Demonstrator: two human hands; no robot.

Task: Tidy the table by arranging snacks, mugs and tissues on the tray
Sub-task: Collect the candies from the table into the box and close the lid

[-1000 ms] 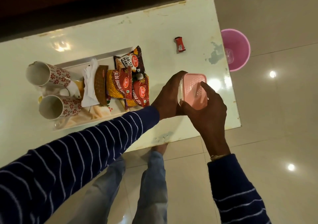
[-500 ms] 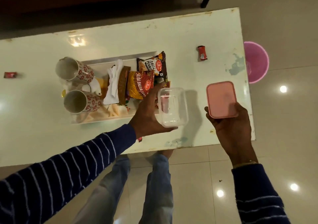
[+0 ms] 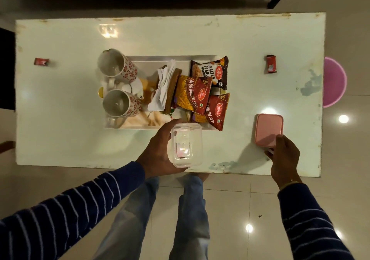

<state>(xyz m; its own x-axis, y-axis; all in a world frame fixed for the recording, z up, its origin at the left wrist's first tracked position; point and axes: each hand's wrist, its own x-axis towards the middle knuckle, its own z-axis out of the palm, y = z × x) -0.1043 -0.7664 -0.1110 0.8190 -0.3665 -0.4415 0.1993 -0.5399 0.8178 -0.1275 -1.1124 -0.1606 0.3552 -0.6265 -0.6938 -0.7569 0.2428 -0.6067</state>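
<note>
White tray [image 3: 152, 58] mid-table holds two floral mugs [image 3: 117, 65] [image 3: 120, 103] at left, white tissues [image 3: 163, 83] in a brown holder, three overlapping snack packets [image 3: 212, 70] [image 3: 193, 93] [image 3: 215, 109] at right.

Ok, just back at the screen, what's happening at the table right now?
A person is sorting a small box. Their left hand holds the clear plastic container open just in front of the white tray, while the right hand sets its pink rectangular lid on the white table. The tray already carries two floral mugs, white tissues and snack packets. Two small red wrappers lie loose on the table.
</note>
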